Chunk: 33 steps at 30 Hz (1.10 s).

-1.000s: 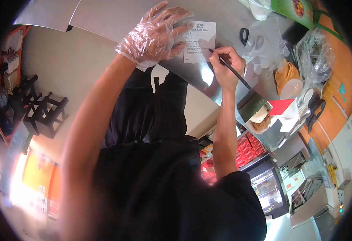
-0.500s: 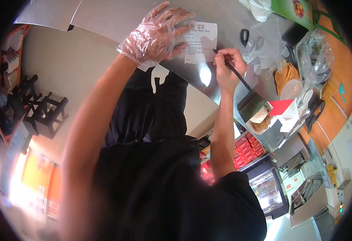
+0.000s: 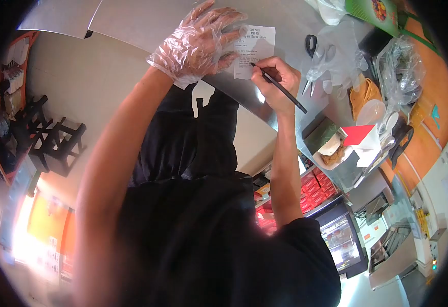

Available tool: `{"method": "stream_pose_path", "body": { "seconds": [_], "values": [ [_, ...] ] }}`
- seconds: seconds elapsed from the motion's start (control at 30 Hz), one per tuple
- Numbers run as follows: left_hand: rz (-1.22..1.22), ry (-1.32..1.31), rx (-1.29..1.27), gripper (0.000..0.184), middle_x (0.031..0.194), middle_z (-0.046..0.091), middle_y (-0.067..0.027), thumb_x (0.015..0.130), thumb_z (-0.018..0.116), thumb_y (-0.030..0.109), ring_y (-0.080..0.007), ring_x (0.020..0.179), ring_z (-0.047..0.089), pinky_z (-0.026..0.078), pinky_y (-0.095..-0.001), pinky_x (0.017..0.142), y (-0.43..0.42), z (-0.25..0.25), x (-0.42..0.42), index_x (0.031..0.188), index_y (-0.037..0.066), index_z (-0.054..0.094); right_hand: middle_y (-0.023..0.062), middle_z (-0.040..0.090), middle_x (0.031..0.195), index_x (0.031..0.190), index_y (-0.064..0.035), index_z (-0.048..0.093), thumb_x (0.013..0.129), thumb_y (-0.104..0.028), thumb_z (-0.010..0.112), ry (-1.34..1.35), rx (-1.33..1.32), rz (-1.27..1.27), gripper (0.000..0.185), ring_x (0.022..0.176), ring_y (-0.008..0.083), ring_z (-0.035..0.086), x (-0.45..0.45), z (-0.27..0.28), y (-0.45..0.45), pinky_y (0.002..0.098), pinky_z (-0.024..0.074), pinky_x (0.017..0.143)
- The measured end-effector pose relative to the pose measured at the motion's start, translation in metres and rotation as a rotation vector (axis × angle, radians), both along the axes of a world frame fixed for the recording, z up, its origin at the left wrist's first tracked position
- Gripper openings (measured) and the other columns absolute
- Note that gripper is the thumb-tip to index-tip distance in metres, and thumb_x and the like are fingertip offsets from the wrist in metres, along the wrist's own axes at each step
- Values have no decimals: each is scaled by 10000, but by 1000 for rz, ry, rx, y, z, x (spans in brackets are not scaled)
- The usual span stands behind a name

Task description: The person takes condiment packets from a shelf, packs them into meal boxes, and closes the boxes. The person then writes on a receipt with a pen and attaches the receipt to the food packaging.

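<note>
My left hand [image 3: 201,43], in a clear plastic glove, lies with fingers spread on the metal counter, its fingertips at the left edge of a printed paper receipt [image 3: 261,46]. Bare, my right hand [image 3: 279,82] pinches a slim black pen [image 3: 285,93]. The pen's tip is at the lower part of the receipt, over the printed lines. To the right of that hand lie scissors [image 3: 311,48] with black handles, and beside them a clear plastic glove [image 3: 336,59].
A takeaway box [image 3: 331,153] with food and a small cup stands on the right, near plastic spoons [image 3: 387,123]. Behind it are a brown cloth [image 3: 364,94] and a clear plastic bag [image 3: 402,69]. Black stools [image 3: 63,140] stand on the floor at left.
My right hand and the pen have moved left, so the tip is farther over the receipt. The scissor blades now show. My left hand stays nearly in place.
</note>
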State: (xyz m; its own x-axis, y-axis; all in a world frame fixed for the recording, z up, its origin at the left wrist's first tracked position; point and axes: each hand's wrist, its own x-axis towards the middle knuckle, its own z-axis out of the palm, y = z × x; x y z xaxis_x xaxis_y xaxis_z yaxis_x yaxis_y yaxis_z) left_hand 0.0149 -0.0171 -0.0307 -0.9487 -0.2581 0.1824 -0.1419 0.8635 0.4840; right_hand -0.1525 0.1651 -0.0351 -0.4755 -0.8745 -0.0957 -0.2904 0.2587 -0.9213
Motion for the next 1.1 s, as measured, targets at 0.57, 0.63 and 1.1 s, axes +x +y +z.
{"method": "stream_pose_path", "body": {
  "seconds": [0.57,0.63,1.1],
  "values": [
    [10,-36,0,594,1445,525,-141,806,722,412,-331,1367,461,275,-553,1196,2,5,-1,1284,69,640,-3,635,627,750,-9,637,715,5,759,-7,-51,-102,128,570,15,541,-1,2,6,196,413,520],
    [14,-39,-6,591,1444,524,-140,811,716,411,-332,1367,460,269,-549,1200,1,5,-2,1286,68,639,2,637,626,749,-6,639,712,3,759,28,-51,-109,126,567,19,548,-1,-1,7,199,417,520],
    [22,-33,-3,601,1436,527,-154,810,729,416,-337,1366,460,276,-557,1194,3,5,-1,1287,63,636,14,629,598,728,-20,622,693,-5,757,93,-75,-103,140,538,41,563,-1,-9,10,209,439,523]
  ]
}}
